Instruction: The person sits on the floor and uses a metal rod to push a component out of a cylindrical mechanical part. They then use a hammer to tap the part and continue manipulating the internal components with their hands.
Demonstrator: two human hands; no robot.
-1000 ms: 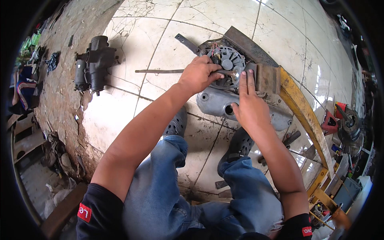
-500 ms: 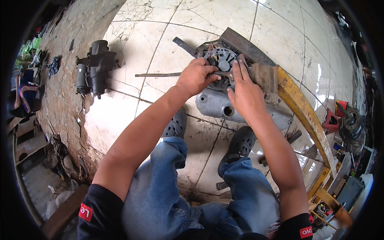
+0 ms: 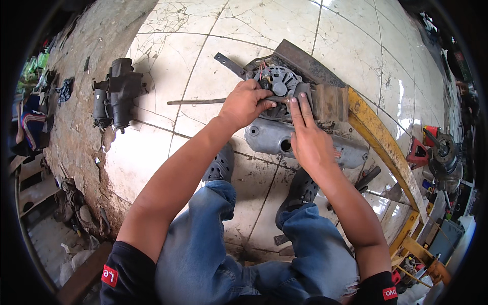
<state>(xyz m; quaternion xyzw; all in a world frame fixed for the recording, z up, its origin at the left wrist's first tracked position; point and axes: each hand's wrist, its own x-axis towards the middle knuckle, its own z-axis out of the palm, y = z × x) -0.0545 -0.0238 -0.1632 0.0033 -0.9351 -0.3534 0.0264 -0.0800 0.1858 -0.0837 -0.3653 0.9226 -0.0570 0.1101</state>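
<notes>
A round, finned grey alternator (image 3: 285, 77) with a few coloured wires lies on the tiled floor in front of me. My left hand (image 3: 247, 103) is closed around a long thin metal rod (image 3: 195, 102). The rod sticks out to the left, and its other end reaches across the alternator's near side. My right hand (image 3: 311, 140) has two fingers stretched forward beside the rod's end, near the alternator's edge; it grips nothing that I can see. Just nearer than the alternator is a silvery metal cover (image 3: 267, 136) with round holes, partly under my right hand.
A dark metal unit (image 3: 119, 94) with cylinders stands on the left. Behind the alternator lies a dark metal bar (image 3: 310, 63). A curved yellow beam (image 3: 384, 137) runs down the right, with tools and a red stand (image 3: 418, 152) beyond. My shoes flank the cover's near side.
My right hand has shifted slightly nearer to me, its fingers moving back from the alternator's edge. My left hand keeps hold of the rod. The whole view has tilted a little.
</notes>
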